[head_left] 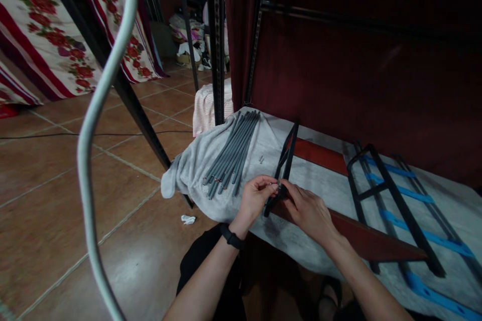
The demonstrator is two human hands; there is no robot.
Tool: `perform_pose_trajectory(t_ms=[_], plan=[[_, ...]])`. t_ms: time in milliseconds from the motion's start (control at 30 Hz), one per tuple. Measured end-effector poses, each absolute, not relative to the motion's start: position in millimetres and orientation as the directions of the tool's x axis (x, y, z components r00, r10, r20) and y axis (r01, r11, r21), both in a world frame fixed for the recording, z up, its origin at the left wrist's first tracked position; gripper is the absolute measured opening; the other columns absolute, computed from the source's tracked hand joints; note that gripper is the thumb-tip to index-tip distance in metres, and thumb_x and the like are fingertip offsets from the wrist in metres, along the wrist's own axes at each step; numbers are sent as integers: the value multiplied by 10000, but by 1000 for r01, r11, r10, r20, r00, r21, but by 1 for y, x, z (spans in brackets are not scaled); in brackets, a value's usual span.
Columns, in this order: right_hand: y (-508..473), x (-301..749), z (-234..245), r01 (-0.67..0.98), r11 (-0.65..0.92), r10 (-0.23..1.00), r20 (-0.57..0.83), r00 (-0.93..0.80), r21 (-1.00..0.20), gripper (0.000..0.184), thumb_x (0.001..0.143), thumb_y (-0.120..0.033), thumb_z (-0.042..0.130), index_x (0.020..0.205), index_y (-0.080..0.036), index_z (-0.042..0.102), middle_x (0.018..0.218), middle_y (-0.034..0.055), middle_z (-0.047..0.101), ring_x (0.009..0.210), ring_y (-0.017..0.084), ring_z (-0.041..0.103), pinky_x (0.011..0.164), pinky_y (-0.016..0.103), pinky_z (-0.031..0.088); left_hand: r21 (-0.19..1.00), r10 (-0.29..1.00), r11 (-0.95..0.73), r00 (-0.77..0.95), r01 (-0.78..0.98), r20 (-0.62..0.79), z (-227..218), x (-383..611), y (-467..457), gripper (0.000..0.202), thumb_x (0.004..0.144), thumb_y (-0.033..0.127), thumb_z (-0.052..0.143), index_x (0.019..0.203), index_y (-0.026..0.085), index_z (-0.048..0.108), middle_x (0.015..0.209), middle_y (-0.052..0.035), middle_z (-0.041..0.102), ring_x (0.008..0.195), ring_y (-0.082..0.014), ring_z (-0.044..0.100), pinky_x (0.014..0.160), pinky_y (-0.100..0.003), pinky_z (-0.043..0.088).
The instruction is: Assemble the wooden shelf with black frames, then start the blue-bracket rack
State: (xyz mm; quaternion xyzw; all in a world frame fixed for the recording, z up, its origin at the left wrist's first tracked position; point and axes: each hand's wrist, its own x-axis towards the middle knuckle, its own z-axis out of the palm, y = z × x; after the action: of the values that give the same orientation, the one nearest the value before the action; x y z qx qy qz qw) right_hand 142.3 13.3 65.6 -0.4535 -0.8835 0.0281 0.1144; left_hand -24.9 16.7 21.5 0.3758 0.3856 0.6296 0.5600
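My left hand (256, 196), with a black wristband (232, 237), pinches a small shiny metal piece, perhaps a screw, too small to be sure of. It touches the near end of a narrow black metal frame (288, 160). From the other side, my right hand (308, 206) closes thumb and fingers on this frame, and the fingertips of both hands nearly meet there. Two small pale metal bits (261, 159) lie on the grey cloth (269, 130) just beyond my left hand. A bundle of grey rods (232, 153) rests to the left.
Reddish-brown boards (361, 235) lie rightward, touching a second black frame (387, 190). Blue strips (425, 230) cross dark bars further right. A pale curved tube (85, 160) and black post (131, 95) stand at left. White scrap (188, 219) lies on the tiled floor.
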Motion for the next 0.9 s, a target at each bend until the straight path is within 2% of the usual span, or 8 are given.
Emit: perform_pose_trajectory(t_ms=[200, 467, 533, 667, 767, 900], plan=[[13, 142, 66, 799, 580, 813, 173, -556, -159, 447, 989, -261, 389, 1430, -219, 445, 1245, 87, 672, 1048, 223, 667, 905, 379, 516, 949, 983, -125, -166, -291, 79, 19, -21, 15, 139, 725, 272, 780, 837, 191, 785, 841, -42, 734, 761, -160, 631, 731, -274, 502], [13, 142, 66, 802, 567, 822, 183, -539, -189, 494, 981, -260, 401, 1470, -198, 382, 1234, 103, 684, 1044, 217, 675, 913, 371, 508, 942, 991, -119, -95, -314, 93, 24, -23, 13, 235, 785, 320, 722, 975, 188, 760, 815, -25, 699, 689, -133, 588, 664, -253, 476], [12, 142, 67, 811, 552, 833, 175, -525, -192, 493, 983, -268, 400, 1470, -193, 376, 1197, 102, 700, 1017, 222, 683, 893, 370, 510, 929, 991, -112, -112, -353, 77, 23, -23, 15, 232, 754, 302, 750, 954, 189, 716, 763, -2, 673, 661, -124, 584, 644, -245, 472], [11, 141, 71, 836, 510, 860, 148, -488, -204, 443, 989, -277, 397, 1423, -187, 422, 1147, 89, 719, 989, 232, 693, 868, 367, 507, 932, 985, -114, -165, -344, 60, 20, -22, 18, 186, 724, 286, 778, 796, 174, 648, 689, 14, 639, 647, -115, 577, 641, -233, 458], [10, 141, 73, 834, 506, 862, 139, -487, -221, 433, 994, -280, 398, 1418, -198, 433, 1186, 89, 710, 1013, 229, 688, 880, 366, 504, 934, 981, -119, -188, -336, 57, 19, -23, 17, 187, 702, 275, 796, 761, 166, 656, 699, 13, 646, 654, -105, 563, 664, -230, 453], [9, 142, 74, 820, 524, 851, 147, -503, -228, 441, 998, -297, 398, 1425, -194, 436, 1231, 96, 691, 1053, 218, 675, 924, 367, 496, 916, 990, -104, -128, -388, 58, 19, -25, 15, 185, 700, 280, 800, 764, 166, 669, 772, -8, 686, 721, -122, 599, 729, -252, 474]])
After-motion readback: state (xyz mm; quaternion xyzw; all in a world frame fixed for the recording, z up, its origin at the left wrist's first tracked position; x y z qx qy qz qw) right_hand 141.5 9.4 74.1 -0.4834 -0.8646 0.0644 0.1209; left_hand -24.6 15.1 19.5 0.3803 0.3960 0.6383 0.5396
